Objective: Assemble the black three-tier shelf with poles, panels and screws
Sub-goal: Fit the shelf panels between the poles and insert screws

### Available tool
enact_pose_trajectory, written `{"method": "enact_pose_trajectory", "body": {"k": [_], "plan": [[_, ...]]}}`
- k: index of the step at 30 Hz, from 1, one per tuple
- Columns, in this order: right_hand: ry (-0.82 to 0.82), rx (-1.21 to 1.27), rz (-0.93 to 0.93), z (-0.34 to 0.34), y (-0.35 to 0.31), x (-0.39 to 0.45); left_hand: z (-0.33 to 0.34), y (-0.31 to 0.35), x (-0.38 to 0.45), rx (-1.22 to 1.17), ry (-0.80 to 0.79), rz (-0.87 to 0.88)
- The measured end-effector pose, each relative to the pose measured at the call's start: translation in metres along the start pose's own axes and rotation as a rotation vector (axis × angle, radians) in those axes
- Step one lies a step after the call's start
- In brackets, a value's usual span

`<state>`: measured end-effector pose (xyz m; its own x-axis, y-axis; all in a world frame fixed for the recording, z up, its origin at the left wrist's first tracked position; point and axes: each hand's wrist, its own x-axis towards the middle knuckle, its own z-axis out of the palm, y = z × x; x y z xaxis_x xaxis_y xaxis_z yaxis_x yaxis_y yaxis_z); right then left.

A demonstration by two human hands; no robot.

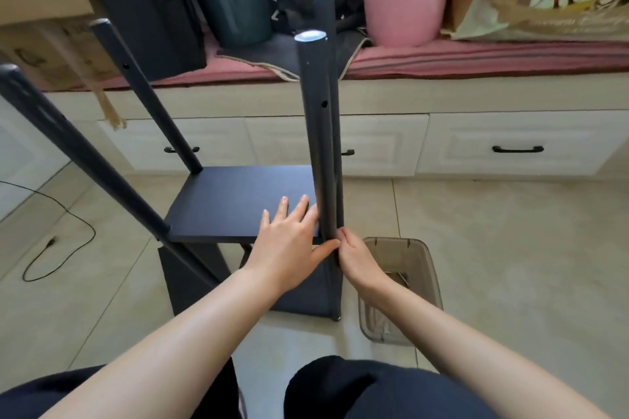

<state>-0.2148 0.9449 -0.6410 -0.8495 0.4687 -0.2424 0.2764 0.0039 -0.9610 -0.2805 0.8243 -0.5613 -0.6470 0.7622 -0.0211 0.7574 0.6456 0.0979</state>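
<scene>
Left hand [289, 241] flat, fingers spread on middle shelf panel [238, 201], thumb against near right pole [318, 133]. Right hand [355, 255] pinches that pole at panel's corner. Shelf stands on floor tiles [493, 231].

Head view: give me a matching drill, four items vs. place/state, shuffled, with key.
Items:
1. left hand
2. right hand
3. clear plastic bin
4. black cable

Places/states:
A. lies on the floor tiles, left of the shelf
B. flat, fingers straight, on the middle panel
C. stands on the floor, right of the shelf
D. fingers curled at the near right pole, at panel height

Pairs: 1-B, 2-D, 3-C, 4-A
</scene>
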Motion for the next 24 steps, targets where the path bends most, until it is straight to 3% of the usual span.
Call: {"method": "enact_pose_trajectory", "body": {"k": [5, 10, 14, 24], "plan": [[0.077, 0.003, -0.120, 0.013, -0.021, 0.015, -0.020, -0.014, 0.011, -0.068, 0.021, -0.023], [0.055, 0.044, -0.280, 0.040, -0.059, 0.021, -0.050, -0.044, 0.001, -0.305, 0.120, -0.104], [-0.040, 0.055, -0.376, 0.073, -0.084, 0.023, -0.063, -0.084, -0.015, -0.470, 0.234, -0.126], [-0.149, -0.040, -0.453, 0.137, -0.121, 0.042, -0.077, -0.159, -0.036, -0.607, 0.319, -0.226]]}}
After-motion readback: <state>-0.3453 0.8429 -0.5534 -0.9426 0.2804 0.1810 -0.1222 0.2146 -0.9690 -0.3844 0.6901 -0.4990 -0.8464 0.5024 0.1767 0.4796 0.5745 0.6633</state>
